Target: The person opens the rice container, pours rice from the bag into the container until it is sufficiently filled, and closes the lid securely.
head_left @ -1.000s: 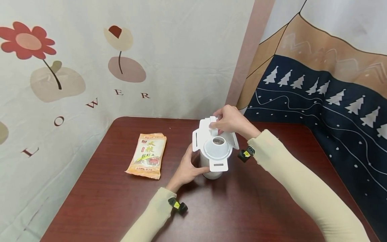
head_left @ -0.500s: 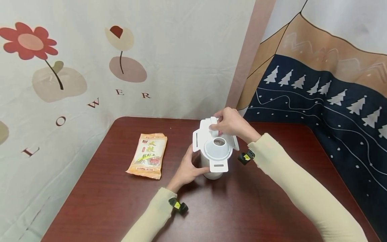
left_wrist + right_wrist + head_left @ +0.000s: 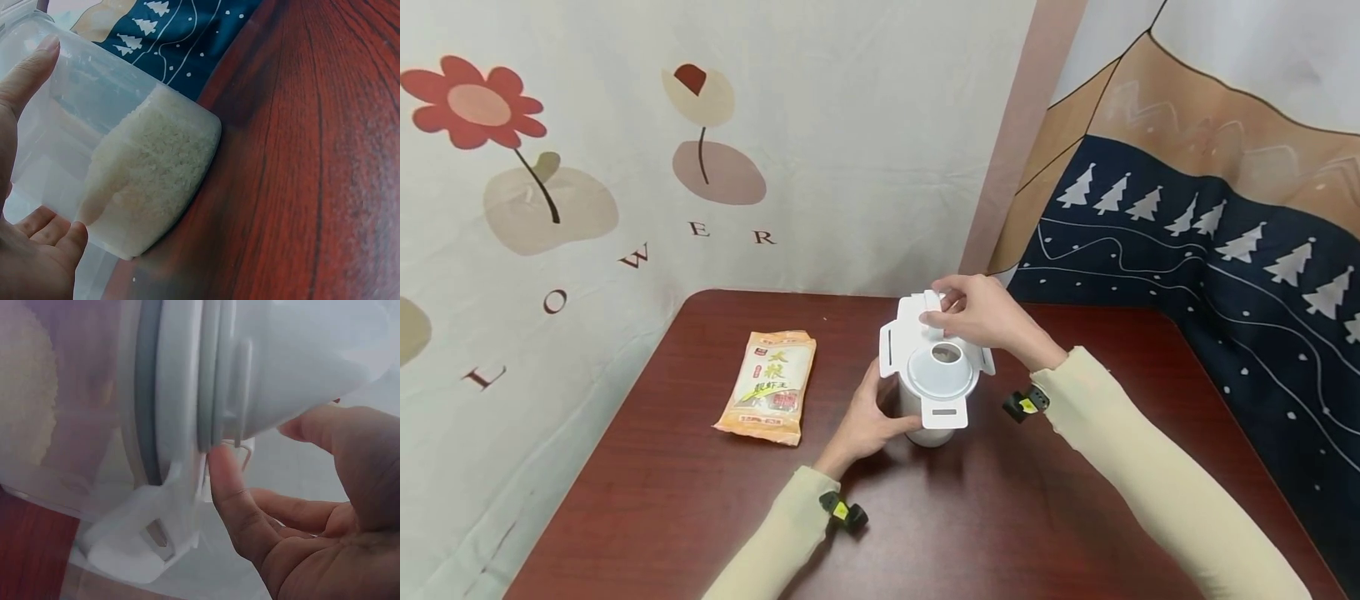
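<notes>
A clear plastic storage container (image 3: 69, 94), partly filled with white rice (image 3: 153, 156), stands on the table under a white lid (image 3: 940, 379). Four-sided clip flaps spread out from this lid, and a round hole shows in its top. My left hand (image 3: 863, 425) holds the container's left side, thumb at the front and fingers round the back. At the lid's far side, my right hand (image 3: 981, 312) pinches the raised white flip cap (image 3: 932, 315) between thumb and fingers. Up close in the right wrist view, fingertips (image 3: 226, 469) sit right at the lid's edge.
An orange-and-white food packet (image 3: 767, 387) lies left of the container on the dark red wooden table (image 3: 647, 500). Behind the table hang a pale flower-print cloth (image 3: 850, 167) and, at right, a navy cloth with trees (image 3: 1150, 242).
My right wrist and forearm have shifted slightly down and to the right, while the fingers stay at the flip cap. The left hand keeps its hold on the container.
</notes>
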The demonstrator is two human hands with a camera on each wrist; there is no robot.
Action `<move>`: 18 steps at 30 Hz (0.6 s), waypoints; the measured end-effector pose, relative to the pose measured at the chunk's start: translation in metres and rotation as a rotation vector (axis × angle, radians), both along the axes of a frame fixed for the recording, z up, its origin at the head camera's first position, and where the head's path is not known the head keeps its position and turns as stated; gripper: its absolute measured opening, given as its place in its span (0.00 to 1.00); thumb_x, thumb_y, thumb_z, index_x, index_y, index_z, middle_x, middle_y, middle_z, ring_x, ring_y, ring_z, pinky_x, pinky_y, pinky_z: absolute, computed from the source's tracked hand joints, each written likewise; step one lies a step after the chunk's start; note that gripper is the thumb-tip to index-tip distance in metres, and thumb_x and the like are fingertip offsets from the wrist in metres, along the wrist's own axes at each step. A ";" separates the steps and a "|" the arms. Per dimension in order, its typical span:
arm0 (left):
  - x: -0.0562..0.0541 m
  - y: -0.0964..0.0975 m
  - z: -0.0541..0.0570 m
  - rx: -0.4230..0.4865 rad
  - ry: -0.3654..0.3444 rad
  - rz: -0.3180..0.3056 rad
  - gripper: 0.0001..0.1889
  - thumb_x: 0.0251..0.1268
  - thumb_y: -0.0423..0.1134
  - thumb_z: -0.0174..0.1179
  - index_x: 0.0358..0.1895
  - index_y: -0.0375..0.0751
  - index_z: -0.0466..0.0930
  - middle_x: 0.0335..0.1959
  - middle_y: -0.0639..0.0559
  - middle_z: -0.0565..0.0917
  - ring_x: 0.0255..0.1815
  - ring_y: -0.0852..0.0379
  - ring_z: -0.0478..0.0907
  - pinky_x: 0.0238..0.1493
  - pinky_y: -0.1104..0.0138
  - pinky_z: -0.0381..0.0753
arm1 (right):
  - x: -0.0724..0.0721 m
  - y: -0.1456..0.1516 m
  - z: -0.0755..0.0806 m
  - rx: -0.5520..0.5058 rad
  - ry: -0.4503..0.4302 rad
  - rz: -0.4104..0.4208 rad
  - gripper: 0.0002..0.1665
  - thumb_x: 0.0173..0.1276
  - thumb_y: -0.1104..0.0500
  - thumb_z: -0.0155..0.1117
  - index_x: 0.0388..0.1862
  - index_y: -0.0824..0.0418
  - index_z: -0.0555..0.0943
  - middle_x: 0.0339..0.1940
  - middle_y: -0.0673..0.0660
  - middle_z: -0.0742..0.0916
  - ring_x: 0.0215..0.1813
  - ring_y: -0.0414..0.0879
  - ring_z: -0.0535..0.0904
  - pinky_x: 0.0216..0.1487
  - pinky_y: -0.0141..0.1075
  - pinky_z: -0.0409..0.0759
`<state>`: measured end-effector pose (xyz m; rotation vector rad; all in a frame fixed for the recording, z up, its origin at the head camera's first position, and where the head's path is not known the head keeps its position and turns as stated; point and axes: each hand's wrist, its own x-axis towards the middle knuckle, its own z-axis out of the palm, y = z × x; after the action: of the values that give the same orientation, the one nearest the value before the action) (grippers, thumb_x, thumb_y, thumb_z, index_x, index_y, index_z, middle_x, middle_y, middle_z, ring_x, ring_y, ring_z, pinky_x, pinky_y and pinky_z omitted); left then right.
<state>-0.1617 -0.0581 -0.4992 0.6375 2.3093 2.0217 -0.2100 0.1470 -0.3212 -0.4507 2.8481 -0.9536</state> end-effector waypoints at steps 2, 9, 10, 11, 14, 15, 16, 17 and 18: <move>0.000 0.000 0.000 0.006 0.004 -0.002 0.56 0.46 0.28 0.80 0.79 0.45 0.55 0.76 0.46 0.65 0.79 0.48 0.63 0.81 0.56 0.62 | 0.004 0.003 0.000 -0.009 0.015 0.005 0.36 0.67 0.47 0.73 0.69 0.60 0.77 0.50 0.59 0.88 0.48 0.51 0.87 0.50 0.44 0.87; -0.001 -0.001 -0.001 0.000 0.008 -0.003 0.56 0.46 0.28 0.80 0.79 0.47 0.55 0.76 0.48 0.65 0.79 0.49 0.63 0.81 0.56 0.62 | 0.020 0.017 -0.001 -0.051 0.079 0.013 0.29 0.70 0.48 0.70 0.66 0.58 0.80 0.52 0.57 0.89 0.52 0.51 0.86 0.54 0.47 0.87; -0.001 -0.001 -0.001 0.001 0.009 -0.001 0.56 0.45 0.27 0.80 0.79 0.47 0.55 0.76 0.47 0.65 0.79 0.49 0.63 0.81 0.56 0.62 | 0.022 0.019 -0.002 -0.063 0.087 0.021 0.29 0.70 0.48 0.70 0.66 0.57 0.80 0.52 0.57 0.89 0.52 0.51 0.86 0.54 0.47 0.87; -0.002 -0.001 -0.001 0.001 0.011 -0.001 0.56 0.45 0.27 0.80 0.79 0.46 0.55 0.76 0.47 0.65 0.79 0.49 0.63 0.81 0.56 0.62 | 0.025 0.021 -0.004 -0.075 0.096 0.033 0.28 0.70 0.48 0.70 0.66 0.57 0.80 0.52 0.57 0.89 0.51 0.50 0.86 0.55 0.47 0.87; -0.002 -0.001 -0.002 0.006 0.017 0.001 0.56 0.45 0.26 0.80 0.79 0.45 0.56 0.76 0.46 0.65 0.79 0.48 0.63 0.81 0.56 0.62 | 0.032 0.026 -0.008 -0.111 0.118 0.070 0.27 0.71 0.48 0.70 0.66 0.56 0.81 0.54 0.56 0.89 0.51 0.50 0.87 0.56 0.47 0.87; -0.002 -0.001 -0.002 0.007 0.016 0.001 0.56 0.45 0.26 0.80 0.79 0.45 0.56 0.76 0.46 0.65 0.79 0.48 0.63 0.81 0.56 0.62 | 0.034 0.027 -0.009 -0.122 0.129 0.084 0.27 0.71 0.48 0.70 0.66 0.56 0.81 0.55 0.56 0.88 0.52 0.51 0.88 0.56 0.47 0.87; -0.002 -0.001 -0.002 0.006 0.016 0.000 0.56 0.45 0.26 0.80 0.79 0.44 0.56 0.76 0.46 0.65 0.79 0.47 0.63 0.81 0.56 0.61 | 0.036 0.028 -0.011 -0.135 0.138 0.098 0.27 0.71 0.48 0.70 0.65 0.56 0.81 0.56 0.56 0.88 0.53 0.51 0.88 0.56 0.47 0.87; -0.002 -0.001 -0.002 0.006 0.016 0.000 0.56 0.45 0.26 0.80 0.78 0.44 0.56 0.76 0.45 0.65 0.79 0.47 0.63 0.81 0.56 0.62 | 0.039 0.029 -0.012 -0.145 0.150 0.111 0.26 0.72 0.48 0.69 0.65 0.56 0.81 0.58 0.56 0.87 0.53 0.51 0.88 0.56 0.48 0.87; -0.002 -0.002 -0.002 0.003 0.015 0.001 0.56 0.45 0.26 0.80 0.78 0.45 0.56 0.76 0.46 0.65 0.79 0.47 0.63 0.81 0.56 0.62 | 0.042 0.030 -0.013 -0.154 0.165 0.122 0.26 0.72 0.49 0.69 0.65 0.56 0.81 0.59 0.56 0.87 0.54 0.51 0.88 0.56 0.48 0.87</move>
<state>-0.1638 -0.0597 -0.5010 0.6535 2.3154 2.0283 -0.1683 0.1773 -0.3342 -0.7429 2.8592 -1.1674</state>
